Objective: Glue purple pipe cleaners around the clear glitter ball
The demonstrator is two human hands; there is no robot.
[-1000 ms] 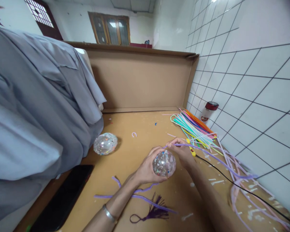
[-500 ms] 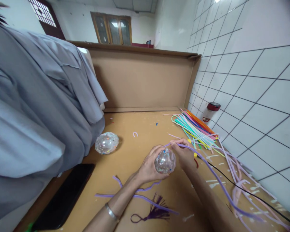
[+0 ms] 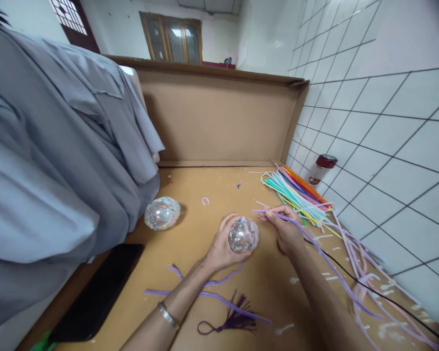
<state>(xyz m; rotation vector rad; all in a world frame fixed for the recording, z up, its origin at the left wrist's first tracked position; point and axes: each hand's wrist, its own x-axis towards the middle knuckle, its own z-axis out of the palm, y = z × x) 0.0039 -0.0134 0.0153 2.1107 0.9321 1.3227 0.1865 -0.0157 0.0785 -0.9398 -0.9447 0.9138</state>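
Note:
My left hand (image 3: 223, 246) is wrapped round a clear ball with coloured flecks (image 3: 243, 235), just above the table. To its right, my right hand (image 3: 283, 224) pinches a long purple pipe cleaner (image 3: 324, 258) near one end; the short tip points left toward the ball without touching it. The rest of the strip trails down to the right. A second clear flecked ball (image 3: 163, 213) rests at the left. Purple strips (image 3: 219, 298) lie under and beside my left forearm, with a dark purple tassel (image 3: 239, 317) below them.
A bundle of coloured pipe cleaners (image 3: 300, 190) lies at the back right, near a red-lidded jar (image 3: 322, 168). Pale strips and a black cable run down the right side. A black phone-like slab (image 3: 98, 292) and grey cloth (image 3: 58, 146) are at the left. Cardboard (image 3: 223, 117) stands behind.
My right hand has drawn away from the ball to the right, and the purple tip has come away with it. The ball in my left hand has shifted slightly left.

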